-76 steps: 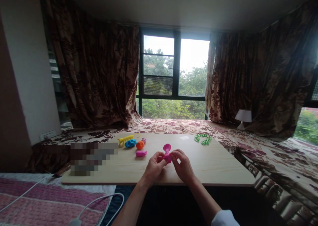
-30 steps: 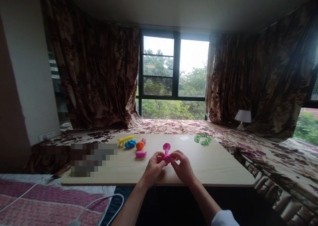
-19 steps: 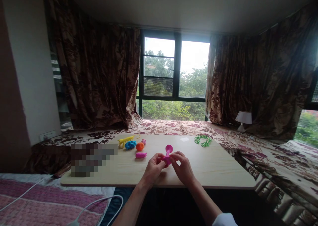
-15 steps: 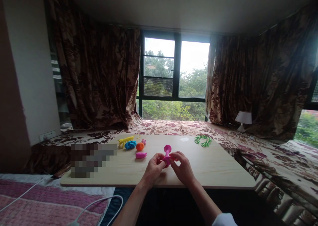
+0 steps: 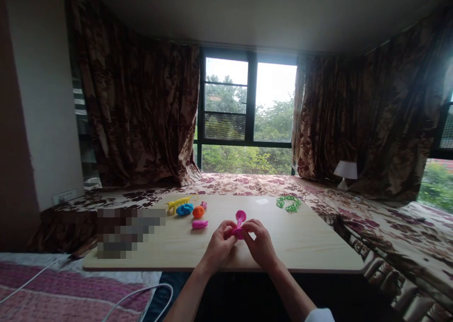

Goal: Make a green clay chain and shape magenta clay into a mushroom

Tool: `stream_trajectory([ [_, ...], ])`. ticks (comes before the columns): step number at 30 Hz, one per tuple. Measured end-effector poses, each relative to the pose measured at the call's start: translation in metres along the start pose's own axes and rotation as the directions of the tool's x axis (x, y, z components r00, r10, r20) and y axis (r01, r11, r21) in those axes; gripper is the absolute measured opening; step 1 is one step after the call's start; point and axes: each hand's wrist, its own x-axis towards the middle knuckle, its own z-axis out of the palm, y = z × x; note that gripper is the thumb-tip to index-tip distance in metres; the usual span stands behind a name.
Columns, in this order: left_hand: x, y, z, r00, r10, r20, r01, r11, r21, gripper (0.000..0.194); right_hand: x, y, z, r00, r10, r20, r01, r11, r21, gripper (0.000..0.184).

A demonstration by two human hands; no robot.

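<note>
Between my two hands, a bright pink modelling clay piece (image 5: 240, 216) stands roughly upright above the table, with a rounded disc on top, a narrow stem and a wider flat disc below. My left hand (image 5: 218, 244) pinches the lower disc from the left, thumb and fingertips closed on its edge. On the opposite side, my right hand (image 5: 261, 246) grips the same disc with thumb and bent fingers. The fingers hide parts of the lower disc. To the left of my hands lies a separate pink clay lump (image 5: 200, 224), touched by neither hand.
Behind that lump sit an orange clay ball (image 5: 198, 212), a blue lump (image 5: 184, 210), a yellow figure (image 5: 177, 204) and a small pink bit (image 5: 203, 205). Green clay strands (image 5: 288, 203) lie at the table's (image 5: 311, 246) back right, near a white scrap (image 5: 262, 201). A blurred patch covers the left.
Both hands stay on the pink clay piece, whose top disc now leans slightly more to the right. The whole view has shifted a little; the other clay pieces lie as before.
</note>
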Motion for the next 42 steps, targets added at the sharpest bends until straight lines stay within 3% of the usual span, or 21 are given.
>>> stream_trajectory([
  [7,-0.0010,0.0046,0.0002,0.998,-0.026,-0.056,0.021,0.995,-0.095,0.024,0.0007,0.0024,0.0015,1.000,0.009,-0.015,-0.009,1.000,0.019,0.017],
  [10,-0.0019,0.0067,0.0007,0.999,-0.025,-0.029,0.021,0.992,-0.126,0.027,0.0002,0.0045,0.0022,1.000,0.019,-0.022,-0.019,1.000,0.006,0.011],
  [17,-0.0006,0.0048,-0.0002,1.000,-0.001,0.014,0.002,0.997,-0.072,0.024,0.0005,0.0027,-0.0001,0.999,0.005,-0.034,-0.005,1.000,-0.008,0.009],
  [23,-0.0004,0.0032,0.0008,0.999,-0.007,-0.041,0.005,0.998,-0.059,0.025,0.0012,-0.0012,-0.0005,1.000,-0.016,-0.027,0.016,1.000,0.014,0.015],
  [31,-0.0005,0.0055,0.0060,0.998,0.036,0.057,-0.035,0.999,-0.014,0.023,0.0000,-0.0008,-0.0007,1.000,0.001,-0.004,-0.001,1.000,-0.016,0.011],
  [34,0.0008,0.0031,0.0069,0.999,0.031,0.027,-0.032,0.999,0.005,0.023,0.0006,-0.0015,-0.0011,1.000,-0.015,-0.019,0.015,1.000,-0.005,0.011],
  [39,0.0012,0.0017,0.0032,0.994,0.005,-0.113,-0.007,1.000,-0.014,0.028,0.0017,-0.0017,-0.0009,0.998,0.026,-0.061,-0.022,0.998,0.056,0.018],
  [42,-0.0002,0.0035,0.0018,0.995,-0.008,-0.102,0.002,0.998,-0.060,0.028,0.0012,-0.0005,-0.0004,0.999,0.026,-0.032,-0.025,0.999,0.040,0.014],
])
